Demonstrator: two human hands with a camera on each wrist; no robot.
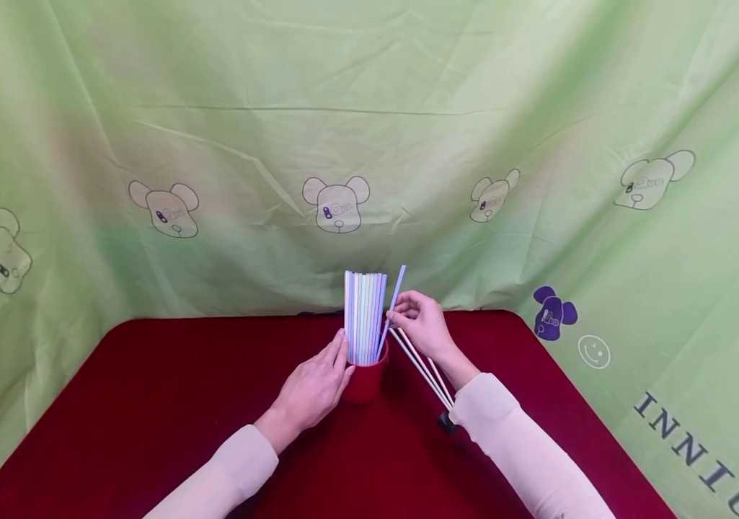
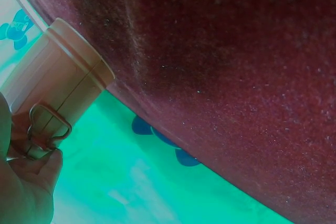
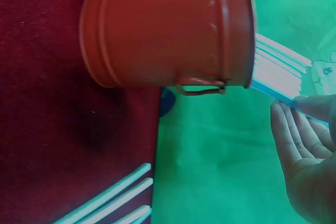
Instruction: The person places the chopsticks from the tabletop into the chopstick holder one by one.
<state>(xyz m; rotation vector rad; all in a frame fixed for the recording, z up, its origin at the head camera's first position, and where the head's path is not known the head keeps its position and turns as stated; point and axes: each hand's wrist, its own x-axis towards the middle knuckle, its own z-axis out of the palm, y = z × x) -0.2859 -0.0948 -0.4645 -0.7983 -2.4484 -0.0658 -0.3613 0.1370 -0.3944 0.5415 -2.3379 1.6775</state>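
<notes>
In the head view a red metal bucket stands on the table, packed with upright pastel straws. My left hand holds the bucket at its left side, thumb near the rim. The left wrist view shows that thumb beside the small wire handle. On the other side my right hand pinches a blue straw between thumb and fingertips. This straw leans right, its lower end inside the bucket rim. The right wrist view shows the bucket side-on, with the pinched blue straw along the bundle's edge.
A few loose straws lie on the red tablecloth right of the bucket, partly under the right forearm. A small black object shows beneath the right sleeve. Green printed cloth hangs behind and beside the table.
</notes>
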